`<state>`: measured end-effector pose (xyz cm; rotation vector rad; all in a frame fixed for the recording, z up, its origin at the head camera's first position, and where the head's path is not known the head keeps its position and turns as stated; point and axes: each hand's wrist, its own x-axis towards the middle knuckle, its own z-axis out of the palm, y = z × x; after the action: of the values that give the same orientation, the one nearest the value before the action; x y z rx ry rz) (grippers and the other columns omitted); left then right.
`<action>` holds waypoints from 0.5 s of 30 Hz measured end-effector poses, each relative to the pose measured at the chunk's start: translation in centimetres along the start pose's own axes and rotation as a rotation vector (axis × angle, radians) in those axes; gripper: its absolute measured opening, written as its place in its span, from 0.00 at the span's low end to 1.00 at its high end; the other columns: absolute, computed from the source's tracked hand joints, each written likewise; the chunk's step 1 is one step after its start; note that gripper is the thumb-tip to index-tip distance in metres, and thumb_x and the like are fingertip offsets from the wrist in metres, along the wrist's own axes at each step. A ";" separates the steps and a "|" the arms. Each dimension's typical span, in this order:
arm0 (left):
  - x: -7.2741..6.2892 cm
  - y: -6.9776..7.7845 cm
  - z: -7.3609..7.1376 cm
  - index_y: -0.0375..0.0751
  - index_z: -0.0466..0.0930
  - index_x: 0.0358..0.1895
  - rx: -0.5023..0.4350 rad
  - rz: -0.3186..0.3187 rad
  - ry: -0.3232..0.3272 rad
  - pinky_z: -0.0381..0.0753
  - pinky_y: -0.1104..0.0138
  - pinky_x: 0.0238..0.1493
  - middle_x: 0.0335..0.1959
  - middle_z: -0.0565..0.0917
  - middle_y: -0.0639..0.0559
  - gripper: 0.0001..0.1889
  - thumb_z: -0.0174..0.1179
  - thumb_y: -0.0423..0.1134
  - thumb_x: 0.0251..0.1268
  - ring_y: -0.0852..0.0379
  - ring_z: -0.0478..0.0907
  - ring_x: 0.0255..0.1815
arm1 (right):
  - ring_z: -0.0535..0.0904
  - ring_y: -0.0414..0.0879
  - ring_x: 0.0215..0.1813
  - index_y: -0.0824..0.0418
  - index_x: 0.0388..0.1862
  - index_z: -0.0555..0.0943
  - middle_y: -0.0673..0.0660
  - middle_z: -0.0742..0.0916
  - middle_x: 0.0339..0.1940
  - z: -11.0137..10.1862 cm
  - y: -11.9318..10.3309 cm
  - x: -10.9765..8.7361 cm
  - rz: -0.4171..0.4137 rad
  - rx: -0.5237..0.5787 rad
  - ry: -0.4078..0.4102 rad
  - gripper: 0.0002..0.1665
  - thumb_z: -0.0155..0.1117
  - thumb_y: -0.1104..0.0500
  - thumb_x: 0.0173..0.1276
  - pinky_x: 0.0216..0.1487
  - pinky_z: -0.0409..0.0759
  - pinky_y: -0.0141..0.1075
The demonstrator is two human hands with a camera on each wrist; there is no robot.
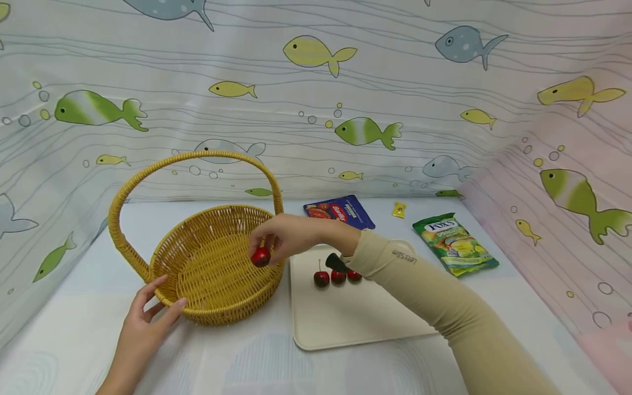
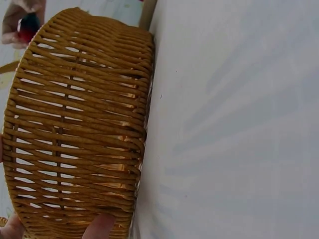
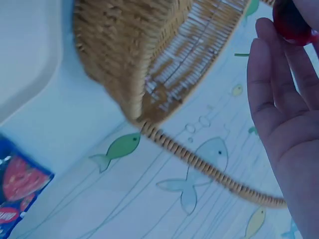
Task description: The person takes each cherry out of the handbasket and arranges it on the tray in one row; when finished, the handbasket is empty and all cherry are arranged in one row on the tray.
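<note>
A dark red cherry is pinched between the fingers of my right hand, above the right side of a yellow wicker basket. The right wrist view shows the same cherry at the fingertips, cut off by the frame. My left hand grips the basket's near left rim, its fingers and thumb spread along it; some of its fingertips touch the woven wall in the left wrist view. The visible inside of the basket holds nothing. Several cherries sit in a row on a cream tray, partly behind my right forearm.
The basket's tall handle arches over it. Behind the tray lies a blue Barilla packet, with a small yellow packet beside it. A green Fox's bag lies to the right. Fish-patterned cloth walls the back and sides.
</note>
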<state>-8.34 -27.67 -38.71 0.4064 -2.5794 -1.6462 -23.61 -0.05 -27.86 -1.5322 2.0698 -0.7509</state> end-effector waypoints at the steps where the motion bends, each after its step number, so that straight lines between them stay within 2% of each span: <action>1: 0.0 0.0 0.0 0.47 0.45 0.74 0.002 0.002 0.001 0.72 0.81 0.30 0.72 0.37 0.34 0.40 0.58 0.49 0.65 0.29 0.55 0.63 | 0.77 0.37 0.42 0.59 0.45 0.79 0.47 0.82 0.41 0.0 0.1 -0.8 0.005 -0.005 0.014 0.16 0.68 0.69 0.57 0.45 0.77 0.29; 7: 0.1 -0.2 0.0 0.49 0.45 0.74 0.009 -0.006 0.000 0.72 0.81 0.30 0.72 0.36 0.34 0.40 0.58 0.49 0.65 0.28 0.55 0.63 | 0.77 0.37 0.44 0.59 0.47 0.79 0.47 0.82 0.43 0.0 0.9 -5.5 0.029 -0.005 0.077 0.17 0.69 0.67 0.58 0.49 0.77 0.37; 15: 0.2 -0.4 0.2 0.54 0.46 0.74 -0.006 -0.009 0.010 0.73 0.81 0.30 0.72 0.37 0.34 0.40 0.58 0.49 0.64 0.29 0.55 0.63 | 0.76 0.38 0.46 0.58 0.49 0.81 0.46 0.82 0.45 0.5 2.4 -11.2 0.037 -0.006 0.190 0.19 0.69 0.68 0.57 0.50 0.77 0.36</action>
<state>-8.51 -27.69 -39.14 0.4259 -2.5685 -1.6502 -21.91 11.16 -29.41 -1.4713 2.2314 -0.9080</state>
